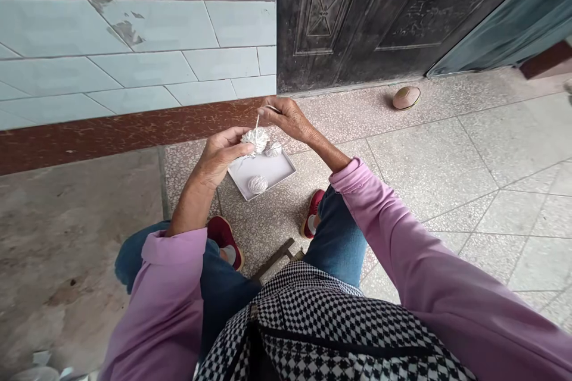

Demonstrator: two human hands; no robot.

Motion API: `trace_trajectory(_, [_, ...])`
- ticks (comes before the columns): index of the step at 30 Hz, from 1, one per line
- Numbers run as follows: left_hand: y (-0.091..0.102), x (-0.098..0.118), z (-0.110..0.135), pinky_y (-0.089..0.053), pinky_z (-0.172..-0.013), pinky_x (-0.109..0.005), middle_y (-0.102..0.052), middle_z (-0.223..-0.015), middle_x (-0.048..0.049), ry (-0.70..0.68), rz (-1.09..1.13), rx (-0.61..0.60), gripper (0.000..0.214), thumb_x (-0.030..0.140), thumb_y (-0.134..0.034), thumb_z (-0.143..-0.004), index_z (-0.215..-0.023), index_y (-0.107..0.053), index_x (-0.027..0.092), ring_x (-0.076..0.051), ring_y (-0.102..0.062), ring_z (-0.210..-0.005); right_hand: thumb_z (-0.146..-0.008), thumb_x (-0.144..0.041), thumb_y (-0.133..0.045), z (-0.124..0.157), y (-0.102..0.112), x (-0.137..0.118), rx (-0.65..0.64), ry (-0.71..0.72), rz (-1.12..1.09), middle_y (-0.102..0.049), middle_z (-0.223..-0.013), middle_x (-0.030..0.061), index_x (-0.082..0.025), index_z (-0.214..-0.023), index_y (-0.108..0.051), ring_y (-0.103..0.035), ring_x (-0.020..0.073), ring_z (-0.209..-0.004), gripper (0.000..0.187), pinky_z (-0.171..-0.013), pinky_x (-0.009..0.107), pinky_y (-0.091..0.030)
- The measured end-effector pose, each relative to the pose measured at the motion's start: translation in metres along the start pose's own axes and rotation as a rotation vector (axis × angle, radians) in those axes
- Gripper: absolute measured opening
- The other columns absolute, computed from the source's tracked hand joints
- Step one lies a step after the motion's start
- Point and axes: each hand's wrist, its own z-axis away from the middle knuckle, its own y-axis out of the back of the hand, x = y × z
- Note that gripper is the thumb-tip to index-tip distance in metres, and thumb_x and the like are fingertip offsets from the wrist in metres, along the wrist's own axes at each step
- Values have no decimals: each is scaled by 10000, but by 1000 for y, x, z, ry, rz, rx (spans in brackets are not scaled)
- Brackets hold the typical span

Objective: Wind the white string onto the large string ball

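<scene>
My left hand (223, 155) is closed around a ball of white yarn (255, 140), its thumb and fingers on the ball's left side. A strand of white yarn (257, 121) runs up from this ball to my right hand (283, 118), which pinches it between thumb and fingers just above and to the right. Below the hands a shallow white box lid or tray (239, 174) lies on the floor. One white yarn ball (258, 184) rests near its front edge, and another yarn ball (273, 149) sits toward the back, partly behind the held ball.
Beyond the tray stand a pale tiled wall (147, 24) and a dark carved door (339, 18). A rounded pinkish object (406, 97) lies on the floor by the door. My red shoes (221, 238) flank the tray, with part of a stool frame (277, 259) between my legs.
</scene>
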Motion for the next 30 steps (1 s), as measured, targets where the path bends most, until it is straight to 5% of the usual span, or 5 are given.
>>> trace_trajectory(4, [-5,6,-3,-764,-843,-350,-916,-1106,-98,-67,182,60,502,375,-1165,-682,-1087,-901,238,-263,-871,-965,-1403,-392,-613,1,-8,16,-37,27,-1,-702,-921,31,-270,-890,-595,-591,200,-960,527,-955,377,-513])
trace_trajectory(9, [-1,4,-12,-774,-897,-358,-901,-1162,-90,-139,215,171,460,462,-1178,-818,-1062,-829,290,-300,-892,-1131,-1415,-409,-603,7,-49,21,-215,51,105,-756,-1039,63,-262,-1000,-599,-663,251,-1011,440,-1049,392,-548])
trace_trajectory(15, [13,-7,-17,-744,-806,-308,-918,-1180,-91,-204,255,215,534,523,-1205,-703,-983,-836,258,-246,-851,-1017,-1385,-309,-632,16,-85,14,-271,-34,254,-768,-1055,79,-269,-1095,-620,-687,298,-1048,293,-1054,392,-547])
trace_trajectory(23, [22,-16,-22,-753,-991,-388,-918,-1077,-41,-204,-49,406,504,343,-1182,-675,-1086,-900,259,-293,-878,-1083,-1392,-405,-571,28,-59,-12,-276,82,159,-738,-1064,66,-265,-1125,-615,-695,281,-1054,305,-1062,401,-557])
trace_trajectory(30, [2,-6,-2,-755,-929,-440,-911,-1057,-112,-62,-62,99,499,349,-1137,-704,-1137,-939,202,-315,-860,-983,-1345,-478,-695,9,-19,-17,-25,19,50,-729,-961,54,-293,-904,-529,-630,237,-982,506,-1004,403,-540])
